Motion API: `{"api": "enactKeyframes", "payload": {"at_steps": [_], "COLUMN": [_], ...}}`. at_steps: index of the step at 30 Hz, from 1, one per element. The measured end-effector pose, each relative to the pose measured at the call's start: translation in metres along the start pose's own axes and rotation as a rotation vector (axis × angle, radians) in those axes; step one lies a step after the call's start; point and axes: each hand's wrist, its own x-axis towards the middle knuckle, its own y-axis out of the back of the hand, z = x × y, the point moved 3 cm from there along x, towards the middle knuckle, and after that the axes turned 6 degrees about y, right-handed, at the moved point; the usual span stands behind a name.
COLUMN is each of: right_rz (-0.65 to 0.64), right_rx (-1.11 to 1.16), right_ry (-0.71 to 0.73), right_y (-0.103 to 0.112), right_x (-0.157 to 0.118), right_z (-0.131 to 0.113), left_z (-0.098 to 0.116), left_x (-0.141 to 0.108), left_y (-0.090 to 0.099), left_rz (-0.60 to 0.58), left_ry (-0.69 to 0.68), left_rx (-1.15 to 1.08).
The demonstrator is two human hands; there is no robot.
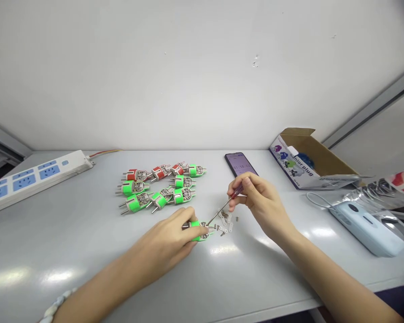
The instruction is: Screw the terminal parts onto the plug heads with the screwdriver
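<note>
My left hand (178,235) grips a green electrical plug (194,224) against the table, its open inner side facing up and its pins partly covered by my fingers. A screwdriver (218,212) slants down from my right hand (252,193), which is closed around the red handle. The shaft's tip meets the plug's inside, close to my left thumb. Just right of the plug lie several small screws (218,227) and white strips (230,227). Behind my left hand, several open green plugs (134,202) and red plugs (132,175) are laid out in rough rows.
On the left stands a white power strip (72,163) with blue sockets. A phone (240,164) showing a timer lies behind my right hand. At right are an open cardboard box (296,175), a light blue device (366,226) with a cord, and clear plastic packaging (373,197).
</note>
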Motion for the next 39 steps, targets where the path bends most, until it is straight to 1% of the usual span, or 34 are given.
{"api": "enactKeyframes", "payload": {"at_steps": [3, 8, 15, 19, 25, 27, 28, 32, 34, 36, 39], "right_rz": [0.028, 0.031, 0.026, 0.025, 0.006, -0.019, -0.040, -0.162, -0.190, -0.170, -0.138], "right_rx": [0.034, 0.076, 0.054, 0.026, -0.041, -0.085, -0.124, -0.379, -0.477, -0.504, -0.513], "right_ry": [-0.061, -0.123, -0.151, -0.128, -0.021, 0.043, 0.102, 0.470, 0.630, 0.722, 0.770], "right_y": [0.004, 0.006, 0.004, 0.003, 0.000, -0.002, -0.003, -0.012, -0.016, -0.018, -0.019], "right_x": [0.004, 0.008, 0.007, 0.007, 0.003, -0.001, -0.003, -0.014, -0.020, -0.024, -0.026], "right_z": [0.006, 0.016, 0.018, 0.018, 0.010, 0.003, -0.001, -0.018, -0.022, -0.024, -0.025], "left_z": [0.002, 0.002, 0.001, 0.000, 0.001, 0.002, 0.002, 0.004, 0.006, 0.007, 0.008], "left_x": [0.001, 0.003, 0.001, 0.002, 0.002, 0.001, 0.001, 0.002, 0.003, 0.005, 0.006], "left_y": [0.002, 0.004, 0.002, 0.001, 0.001, 0.000, -0.001, -0.005, -0.007, -0.008, -0.009], "left_rz": [0.005, 0.007, 0.025, 0.013, -0.004, -0.007, -0.006, 0.059, 0.105, 0.123, 0.121], "left_ry": [-0.002, -0.007, -0.019, -0.011, 0.008, 0.016, 0.018, -0.015, -0.043, -0.049, -0.041], "left_rx": [0.001, -0.002, -0.001, 0.002, 0.012, 0.026, 0.039, 0.139, 0.192, 0.231, 0.252]}}
